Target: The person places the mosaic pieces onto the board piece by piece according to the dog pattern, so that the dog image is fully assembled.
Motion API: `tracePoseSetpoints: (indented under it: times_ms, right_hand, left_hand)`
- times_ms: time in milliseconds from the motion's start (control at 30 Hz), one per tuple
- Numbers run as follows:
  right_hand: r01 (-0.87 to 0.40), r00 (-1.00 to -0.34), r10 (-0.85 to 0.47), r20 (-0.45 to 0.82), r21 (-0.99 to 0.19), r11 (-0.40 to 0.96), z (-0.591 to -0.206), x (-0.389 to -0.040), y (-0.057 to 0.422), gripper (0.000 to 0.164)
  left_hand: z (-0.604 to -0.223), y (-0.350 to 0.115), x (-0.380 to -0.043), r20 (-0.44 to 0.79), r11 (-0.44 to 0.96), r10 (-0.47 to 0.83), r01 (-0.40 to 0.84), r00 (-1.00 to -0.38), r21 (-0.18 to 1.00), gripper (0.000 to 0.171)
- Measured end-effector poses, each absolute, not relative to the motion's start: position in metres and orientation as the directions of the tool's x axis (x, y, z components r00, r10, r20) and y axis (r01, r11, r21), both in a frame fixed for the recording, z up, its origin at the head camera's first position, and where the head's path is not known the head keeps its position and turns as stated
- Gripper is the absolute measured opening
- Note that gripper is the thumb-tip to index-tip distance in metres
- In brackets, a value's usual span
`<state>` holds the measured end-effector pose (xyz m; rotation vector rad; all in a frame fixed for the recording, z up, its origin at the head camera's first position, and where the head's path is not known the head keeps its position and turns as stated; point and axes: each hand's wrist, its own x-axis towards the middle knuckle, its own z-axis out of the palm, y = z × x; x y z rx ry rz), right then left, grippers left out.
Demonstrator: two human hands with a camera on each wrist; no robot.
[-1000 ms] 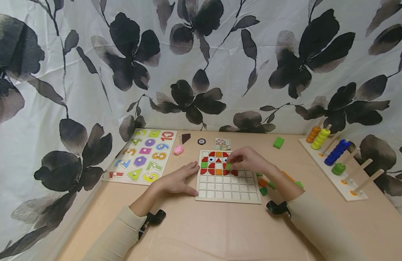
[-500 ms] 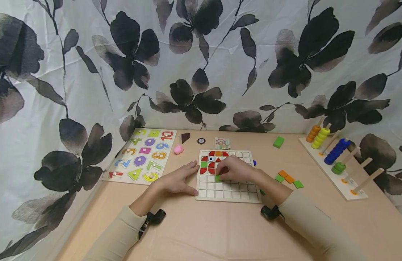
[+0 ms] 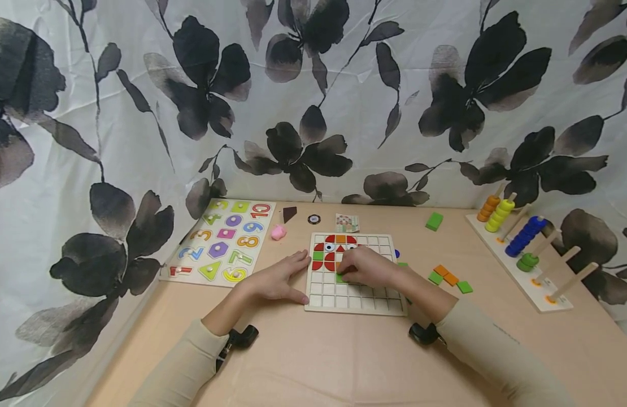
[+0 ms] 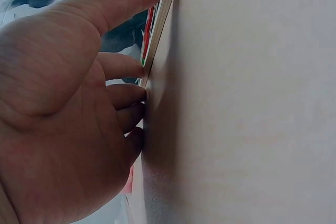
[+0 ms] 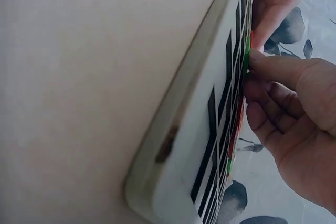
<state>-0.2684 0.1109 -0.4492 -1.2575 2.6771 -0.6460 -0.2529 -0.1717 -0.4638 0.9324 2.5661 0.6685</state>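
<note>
A white grid board with a wooden rim lies on the table, its upper left cells filled with red, orange, green and eye-patterned tiles. Against its left edge rests my left hand, fingers spread and thumb touching the rim, as the left wrist view confirms. My right hand is over the middle of the board, pinching a green tile with thumb and fingertips, low in the cell just under the filled rows. In the right wrist view, the thumb touches that green tile; its seating is partly hidden by fingers.
Loose orange and green tiles lie right of the board. Behind it are a small pattern card, a round black token and a pink lump. A number puzzle stands left, a peg bead counter right.
My right hand has carried the green tile left and down from the filled tiles to a cell below them, then stays there. The left hand keeps its place at the board's edge.
</note>
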Motion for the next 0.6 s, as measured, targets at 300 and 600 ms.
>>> tracePoseSetpoints:
  times_ms: [300,600]
  right_hand:
    - [-0.587,-0.753,-0.647,0.121,-0.568,0.577,-0.431,-0.265,0.175,0.032]
    - [-0.363,-0.884,-0.466,0.025,-0.665,0.652,-0.425,-0.274,0.280,0.039]
  left_hand:
    - [-0.460,-0.169,-0.253,-0.137,0.670,0.676,0.527,-0.724,0.524,0.101]
    - [-0.458,-0.169,-0.253,-0.144,0.679,0.665,0.513,-0.733,0.525,0.101]
